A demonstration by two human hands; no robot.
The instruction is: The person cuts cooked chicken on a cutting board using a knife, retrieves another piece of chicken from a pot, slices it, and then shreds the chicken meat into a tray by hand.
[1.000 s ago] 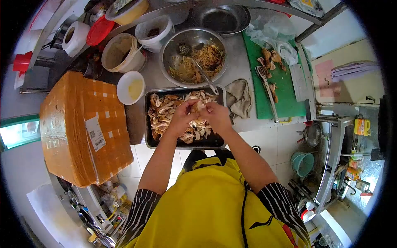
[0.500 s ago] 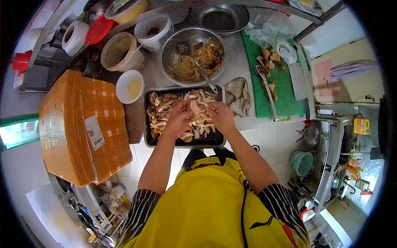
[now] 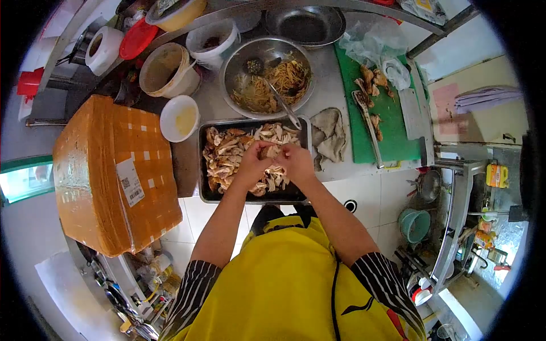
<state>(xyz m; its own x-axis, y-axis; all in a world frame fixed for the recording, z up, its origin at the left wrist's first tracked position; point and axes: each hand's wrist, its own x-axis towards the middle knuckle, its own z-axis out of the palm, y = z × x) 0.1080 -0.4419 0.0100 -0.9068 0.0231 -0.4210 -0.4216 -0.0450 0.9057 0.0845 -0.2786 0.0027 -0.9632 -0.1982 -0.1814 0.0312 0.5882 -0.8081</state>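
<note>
A dark rectangular tray (image 3: 208, 196) at the counter's front edge holds a heap of torn, pale and brown meat pieces (image 3: 223, 156). Over its middle, my left hand (image 3: 253, 165) and my right hand (image 3: 298, 163) are close together, fingers closed on one pale meat piece (image 3: 272, 151) between them. Just behind the tray stands a steel bowl (image 3: 227, 96) of noodle-like shreds, with a ladle (image 3: 282, 105) whose handle reaches over the tray's back rim. A grey cloth (image 3: 330, 136) lies right of the tray.
A big taped box (image 3: 119, 176) stands at the left. Behind the tray are a white bowl (image 3: 180, 119), tubs (image 3: 169, 71) and a black pan (image 3: 305, 25). On the right, a green board (image 3: 364, 145) carries tongs (image 3: 368, 128), meat bits and a cleaver (image 3: 410, 113).
Half a second ago my hands were slightly farther apart with a pale piece showing between them; now they have come closer together. The tray and bowls stay in place.
</note>
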